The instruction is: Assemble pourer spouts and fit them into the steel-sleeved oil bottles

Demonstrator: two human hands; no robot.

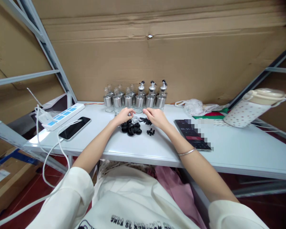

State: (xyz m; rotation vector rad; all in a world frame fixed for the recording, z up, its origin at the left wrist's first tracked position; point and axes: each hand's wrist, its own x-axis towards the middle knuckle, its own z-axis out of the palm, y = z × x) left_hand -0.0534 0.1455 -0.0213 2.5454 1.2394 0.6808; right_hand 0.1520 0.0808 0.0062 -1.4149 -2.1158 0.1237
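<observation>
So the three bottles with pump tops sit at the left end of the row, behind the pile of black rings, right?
Not quite. In the head view the three pump-topped bottles stand at the right end of the row; the bottles at the left end have no pumps. The row does stand behind the black rings, where the left hand and right hand work.

Bottles (135, 99) wall the back; bare table (138, 146) lies open before rings (131, 128).
</observation>
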